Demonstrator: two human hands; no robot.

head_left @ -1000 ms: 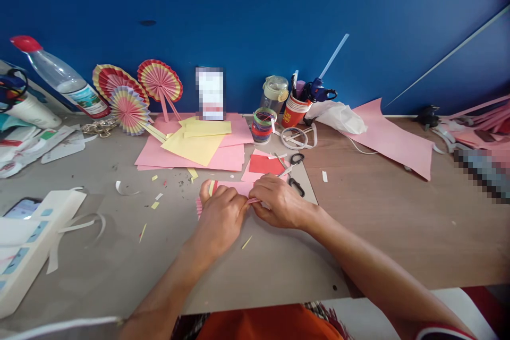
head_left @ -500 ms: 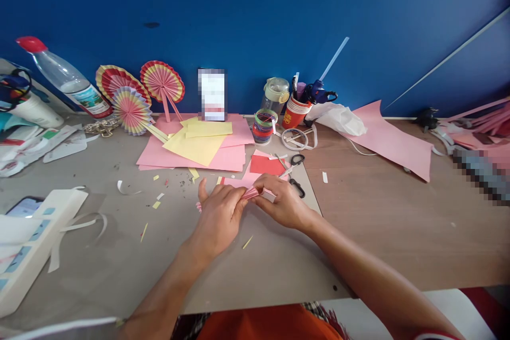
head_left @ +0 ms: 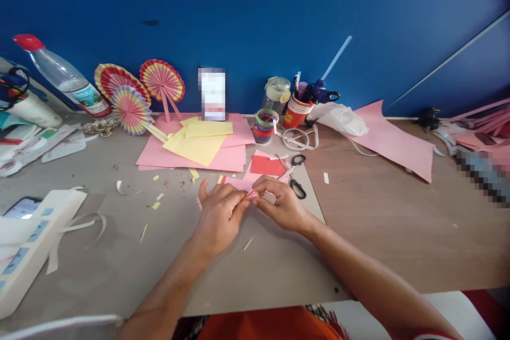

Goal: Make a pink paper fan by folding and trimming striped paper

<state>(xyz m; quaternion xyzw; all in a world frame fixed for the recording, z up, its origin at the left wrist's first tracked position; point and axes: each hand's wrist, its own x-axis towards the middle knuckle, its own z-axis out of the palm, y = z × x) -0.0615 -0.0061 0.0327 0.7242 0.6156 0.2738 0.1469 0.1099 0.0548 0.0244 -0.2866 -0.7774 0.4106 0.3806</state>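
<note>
Between my hands is a narrow strip of pleated pink paper [head_left: 251,195], folded like a fan. My left hand [head_left: 221,213] is closed around its length, with the thumb and forefinger pressing near the right end; a bit of pink paper shows past the fingers on the left. My right hand [head_left: 283,206] pinches the right end between thumb and fingertips. Most of the strip is hidden under my left hand. Just behind my hands lie a red paper piece [head_left: 268,165] on pink paper and a pair of scissors [head_left: 298,189] with black handles.
Finished paper fans [head_left: 162,81] lean on the blue wall at the left back, beside a bottle [head_left: 64,77]. Pink and yellow sheets [head_left: 195,149] lie below a propped phone [head_left: 212,94]. A red cup [head_left: 295,111] holds tools. A white power strip [head_left: 37,244] lies left.
My right fingertips have shifted slightly on the strip's right end, and its pleats there look a little more spread. My left hand keeps its hold almost unmoved.
</note>
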